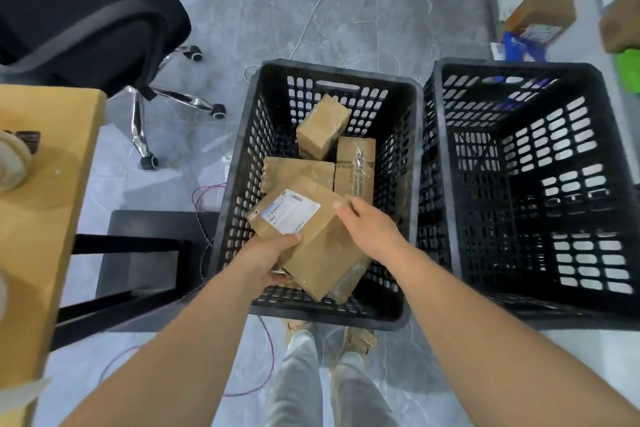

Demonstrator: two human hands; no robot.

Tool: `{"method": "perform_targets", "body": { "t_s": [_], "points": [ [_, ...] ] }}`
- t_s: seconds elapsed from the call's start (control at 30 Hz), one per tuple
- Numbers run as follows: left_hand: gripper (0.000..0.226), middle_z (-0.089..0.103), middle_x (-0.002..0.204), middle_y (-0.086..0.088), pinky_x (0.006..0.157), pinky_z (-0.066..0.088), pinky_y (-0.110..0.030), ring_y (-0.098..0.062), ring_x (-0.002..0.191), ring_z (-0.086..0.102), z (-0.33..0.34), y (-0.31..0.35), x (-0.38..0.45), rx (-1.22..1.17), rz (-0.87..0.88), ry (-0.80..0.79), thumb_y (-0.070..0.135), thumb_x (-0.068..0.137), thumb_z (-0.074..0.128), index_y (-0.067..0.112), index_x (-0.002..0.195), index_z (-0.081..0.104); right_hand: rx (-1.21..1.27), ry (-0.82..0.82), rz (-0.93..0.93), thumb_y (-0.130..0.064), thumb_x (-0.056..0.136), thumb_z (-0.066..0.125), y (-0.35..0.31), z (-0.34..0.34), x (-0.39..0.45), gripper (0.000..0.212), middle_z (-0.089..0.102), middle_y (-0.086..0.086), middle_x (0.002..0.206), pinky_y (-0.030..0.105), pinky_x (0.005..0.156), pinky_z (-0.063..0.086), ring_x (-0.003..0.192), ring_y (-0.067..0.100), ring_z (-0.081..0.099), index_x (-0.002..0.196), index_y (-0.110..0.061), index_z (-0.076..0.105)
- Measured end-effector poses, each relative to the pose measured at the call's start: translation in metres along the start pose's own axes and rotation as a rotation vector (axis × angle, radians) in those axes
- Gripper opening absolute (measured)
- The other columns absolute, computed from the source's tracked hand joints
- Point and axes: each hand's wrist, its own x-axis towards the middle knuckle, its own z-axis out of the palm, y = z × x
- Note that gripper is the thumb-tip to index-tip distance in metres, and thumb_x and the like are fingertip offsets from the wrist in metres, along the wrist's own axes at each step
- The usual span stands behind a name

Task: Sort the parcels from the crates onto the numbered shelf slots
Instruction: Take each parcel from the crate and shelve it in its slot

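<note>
A black plastic crate [394, 274] stands on the floor in front of me with several brown cardboard parcels inside. The nearest parcel [313, 246] carries a white shipping label and is tilted above the others. My left hand [268, 258] grips its near left edge, thumb on top. My right hand [367, 227] rests on its far right corner, fingers curled over it. Further in lie a small upright box [322, 126], a flat box [355, 166] with printed tape and another flat parcel [298, 168].
A second black crate [519, 302] on the right holds no visible parcels. A wooden table [45, 218] with a tape roll [12, 163] is at left, a black office chair [86, 17] behind it. Boxes [540, 17] sit on a low shelf at far right. Wires cross the floor.
</note>
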Motion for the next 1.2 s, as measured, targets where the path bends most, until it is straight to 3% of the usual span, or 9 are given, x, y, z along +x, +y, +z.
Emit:
{"method": "perform_targets", "body": {
  "t_s": [0.1, 0.2, 0.37, 0.47, 0.6, 0.67, 0.8, 0.97, 1.2],
  "points": [
    [0.054, 0.065, 0.116, -0.003, 0.072, 0.057, -0.042, -0.026, 0.101, 0.064, -0.002, -0.006, 0.0, -0.001, 0.093, -0.016, 0.008, 0.083, 0.07, 0.018, 0.131, 0.047, -0.022, -0.002, -0.005, -0.049, 0.097, 0.032, 0.004, -0.003, -0.004, 0.048, 0.052, 0.001, 0.132, 0.037, 0.09, 0.047, 0.111, 0.021, 0.053, 0.142, -0.032, 0.037],
    [0.069, 0.064, 0.118, 0.006, 0.083, 0.056, -0.05, -0.025, 0.104, 0.062, -0.005, -0.011, -0.003, -0.007, 0.179, -0.043, -0.002, 0.083, 0.066, 0.032, 0.136, 0.04, 0.098, -0.065, 0.013, -0.046, 0.095, 0.042, 0.013, -0.01, -0.011, 0.048, 0.057, -0.005, 0.124, 0.032, 0.084, 0.048, 0.104, 0.015, 0.055, 0.141, -0.036, 0.036],
    [0.086, 0.058, 0.128, 0.009, 0.086, 0.054, -0.054, -0.024, 0.109, 0.06, -0.002, -0.014, -0.008, 0.059, 0.234, -0.106, -0.001, 0.081, 0.068, 0.045, 0.142, 0.029, 0.262, -0.146, -0.033, -0.031, 0.095, 0.054, 0.029, -0.018, -0.021, 0.068, 0.038, -0.009, 0.141, 0.026, 0.097, 0.04, 0.122, 0.012, 0.046, 0.15, -0.037, 0.015],
    [0.09, 0.052, 0.135, 0.016, 0.084, 0.056, -0.048, -0.019, 0.112, 0.058, 0.002, -0.014, -0.011, 0.124, 0.287, -0.129, 0.001, 0.082, 0.068, 0.051, 0.142, 0.024, 0.313, -0.205, -0.06, -0.014, 0.093, 0.056, 0.038, -0.022, -0.022, 0.082, 0.03, -0.01, 0.15, 0.03, 0.102, 0.04, 0.116, 0.008, 0.043, 0.15, -0.042, 0.004],
    [0.097, 0.051, 0.136, 0.012, 0.084, 0.056, -0.046, -0.018, 0.115, 0.057, 0.001, -0.015, -0.012, 0.139, 0.33, -0.167, -0.001, 0.08, 0.07, 0.058, 0.14, 0.022, 0.364, -0.252, -0.056, -0.005, 0.089, 0.062, 0.05, -0.03, -0.017, 0.091, 0.03, -0.002, 0.153, 0.042, 0.105, 0.042, 0.13, 0.01, 0.037, 0.148, -0.046, 0.007],
    [0.1, 0.05, 0.137, 0.009, 0.084, 0.056, -0.045, -0.017, 0.113, 0.059, -0.001, -0.017, -0.011, 0.152, 0.349, -0.2, -0.002, 0.079, 0.071, 0.06, 0.139, 0.021, 0.419, -0.271, -0.051, -0.003, 0.087, 0.064, 0.056, -0.032, -0.015, 0.093, 0.035, 0.001, 0.15, 0.04, 0.099, 0.048, 0.132, 0.015, 0.04, 0.147, -0.048, 0.009],
    [0.101, 0.049, 0.136, 0.01, 0.086, 0.055, -0.047, -0.016, 0.115, 0.057, -0.001, -0.021, -0.011, 0.176, 0.397, -0.224, -0.003, 0.08, 0.07, 0.065, 0.135, 0.02, 0.487, -0.311, -0.054, -0.002, 0.087, 0.064, 0.067, -0.031, -0.013, 0.094, 0.048, -0.001, 0.141, 0.04, 0.093, 0.052, 0.116, 0.014, 0.055, 0.145, -0.052, 0.011],
    [0.096, 0.045, 0.136, 0.012, 0.091, 0.052, -0.05, -0.018, 0.122, 0.051, 0.002, -0.023, -0.013, 0.223, 0.457, -0.231, -0.001, 0.077, 0.073, 0.071, 0.12, 0.028, 0.563, -0.316, -0.087, 0.007, 0.084, 0.063, 0.08, -0.03, -0.017, 0.098, 0.053, 0.003, 0.136, 0.033, 0.085, 0.055, 0.119, 0.018, 0.055, 0.146, -0.05, 0.013],
    [0.099, 0.046, 0.132, 0.015, 0.086, 0.055, -0.043, -0.015, 0.12, 0.052, 0.004, -0.018, -0.01, 0.261, 0.454, -0.286, 0.016, 0.068, 0.078, 0.071, 0.122, 0.015, 0.597, -0.345, -0.131, 0.005, 0.083, 0.064, 0.088, -0.03, -0.017, 0.098, 0.049, 0.001, 0.138, 0.034, 0.088, 0.053, 0.121, 0.017, 0.052, 0.144, -0.052, 0.012]
  ]
}}
